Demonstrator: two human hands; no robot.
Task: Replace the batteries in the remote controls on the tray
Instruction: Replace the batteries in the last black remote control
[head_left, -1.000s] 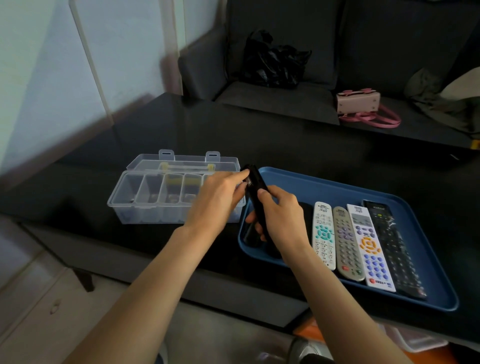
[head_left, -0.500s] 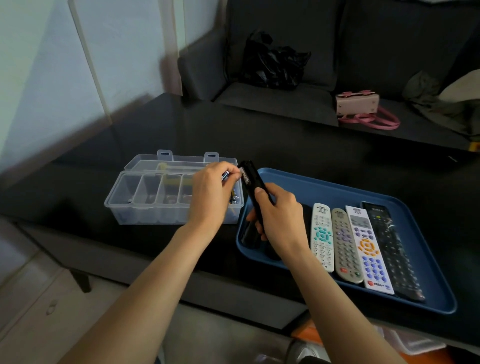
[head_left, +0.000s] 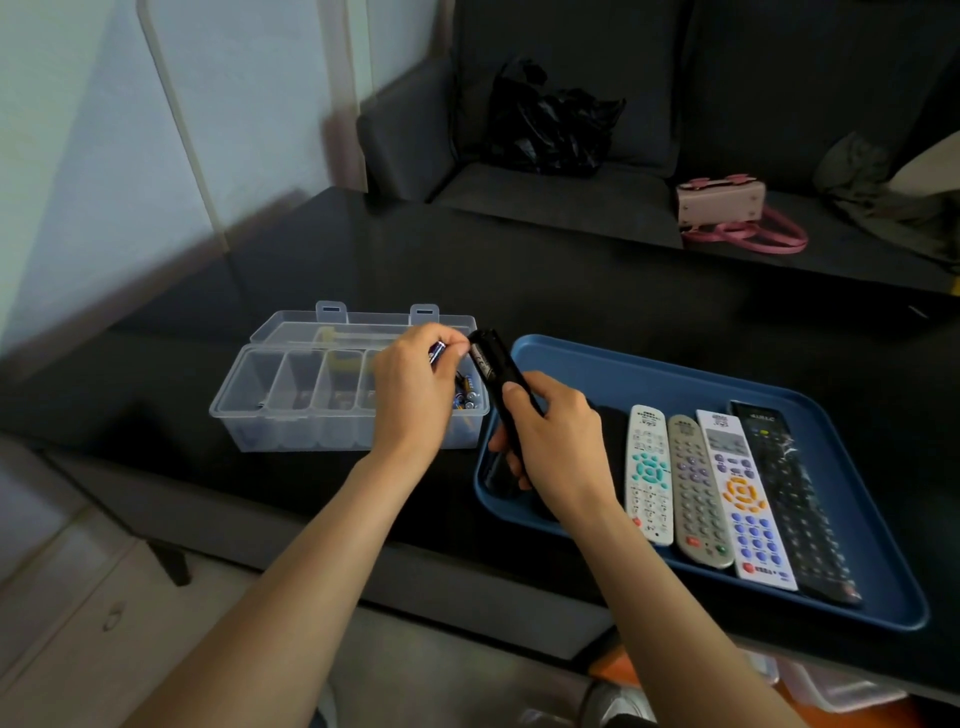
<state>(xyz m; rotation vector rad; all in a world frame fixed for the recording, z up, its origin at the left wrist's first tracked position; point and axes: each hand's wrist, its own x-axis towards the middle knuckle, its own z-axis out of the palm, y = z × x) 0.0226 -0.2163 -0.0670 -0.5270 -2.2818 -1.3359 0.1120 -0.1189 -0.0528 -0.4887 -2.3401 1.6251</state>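
Right hand (head_left: 558, 447) gripping black remote (head_left: 496, 374) tilted above tray (head_left: 623, 374) left edge, left hand (head_left: 415, 389) pinching battery (head_left: 437, 352) beside remote's top, over clear box (head_left: 291, 410), four remotes (head_left: 727, 493) lying in tray.

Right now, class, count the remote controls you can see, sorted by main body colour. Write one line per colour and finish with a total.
Black: 2, one held in the right hand as the held remote, one lying as the black remote on the tray
White: 2, the teal-buttoned remote and the orange-buttoned remote
Grey: 1, the grey remote
Total: 5
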